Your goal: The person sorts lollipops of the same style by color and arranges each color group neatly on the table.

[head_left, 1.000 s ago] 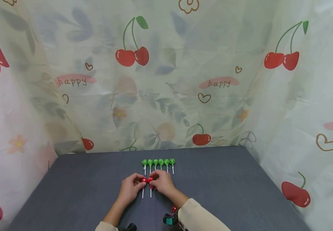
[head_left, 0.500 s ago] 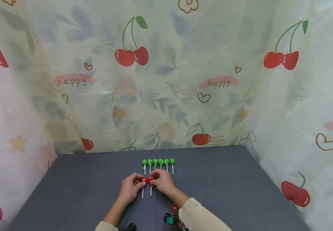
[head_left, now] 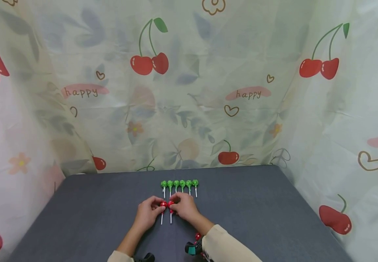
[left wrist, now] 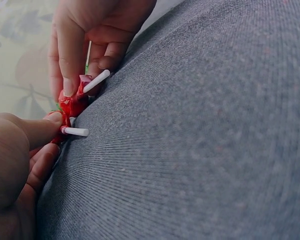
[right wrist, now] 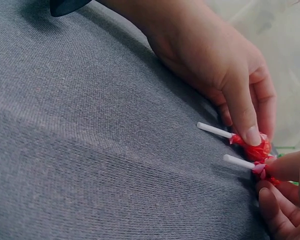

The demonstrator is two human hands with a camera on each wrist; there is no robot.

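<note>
Two red-wrapped lollipops lie side by side on the grey cloth, white sticks pointing toward the person. My left hand [head_left: 147,214] pinches the left lollipop [head_left: 164,204] by its wrapped head between thumb and fingers. The right lollipop [right wrist: 260,148] has its head in the grip of my right hand [head_left: 185,208], thumb on the near side. In the left wrist view, the heads are close together and the two sticks [left wrist: 97,81] angle slightly apart. Fingers cover part of both wrappers. Just beyond the hands is a row of several green lollipops [head_left: 176,183].
More red lollipops [head_left: 198,236] lie by the right forearm, partly hidden by the sleeve and a black wrist strap [head_left: 193,248]. The grey cloth-covered table [head_left: 258,203] reaches back to a patterned curtain [head_left: 189,109], which also stands at both sides.
The right lollipop shifts slightly away from the person, then a little back, under the right hand. The left hand and its lollipop stay in place.
</note>
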